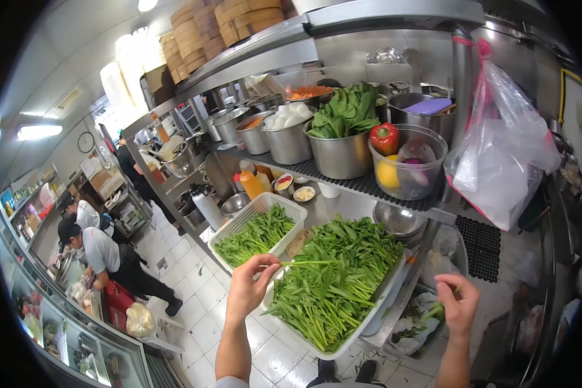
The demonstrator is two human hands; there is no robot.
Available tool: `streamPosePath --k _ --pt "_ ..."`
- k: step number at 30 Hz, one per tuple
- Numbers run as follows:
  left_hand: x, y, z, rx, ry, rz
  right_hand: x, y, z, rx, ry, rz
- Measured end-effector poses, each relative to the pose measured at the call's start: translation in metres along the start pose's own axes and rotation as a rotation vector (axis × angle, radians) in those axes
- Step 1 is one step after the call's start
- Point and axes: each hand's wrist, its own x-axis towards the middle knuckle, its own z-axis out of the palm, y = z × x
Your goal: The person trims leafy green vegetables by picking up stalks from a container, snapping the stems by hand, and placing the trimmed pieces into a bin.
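Observation:
Between thumb and fingertips, my left hand [252,281] pinches a thin water spinach stem [307,263]. It hangs over the left part of a white tub [333,354] heaped with cut water spinach [333,284]. My right hand [459,301] is off to the right of the tub, with its fingers curled together. A trace of green shows at those fingers, too small to make out. Below and left of that hand is a plastic-lined bin [404,346] with leafy scraps [427,317]. Behind the tub, a white perforated basket [291,236] holds more cut greens [255,233].
A shelf above carries steel pots [343,155] and a clear container [410,161] with peppers. At right hangs a plastic bag [498,142]. Sauce bottles [251,183] and small bowls [304,194] stand behind the basket. Other people [103,252] work at the left counter.

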Motion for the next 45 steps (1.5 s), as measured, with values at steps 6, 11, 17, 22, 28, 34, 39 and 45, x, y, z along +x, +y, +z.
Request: streamPosePath --k 6,11,17,22,28,34,39,45 --pt "0.001 0.056 0.042 0.095 -0.328 0.341 0.029 -0.05 0.046 -0.205 -0.406 -0.42" --pt "-0.005 0.081 0.087 0.022 -0.499 0.426 0.029 -0.021 0.071 -0.328 -0.601 -0.333" --pt "-0.007 0.004 0.09 0.197 -0.486 0.391 -0.004 0.037 0.001 -0.064 -0.368 0.304" --pt "-0.038 -0.06 0.137 0.547 -0.649 0.499 -0.035 0.087 -0.029 -0.273 -0.223 0.085" --pt "-0.031 -0.063 0.151 0.747 -0.597 0.555 -0.05 0.086 -0.032 0.207 -0.001 0.29" --pt "-0.01 -0.058 0.14 0.605 -0.662 0.491 -0.039 0.071 -0.024 0.033 0.079 0.313" --pt "-0.028 -0.073 0.154 0.699 -0.726 0.426 -0.032 0.066 -0.006 0.175 0.04 0.354" --pt "-0.024 -0.061 0.136 0.734 -0.733 0.379 -0.032 0.073 -0.002 0.167 0.003 0.348"
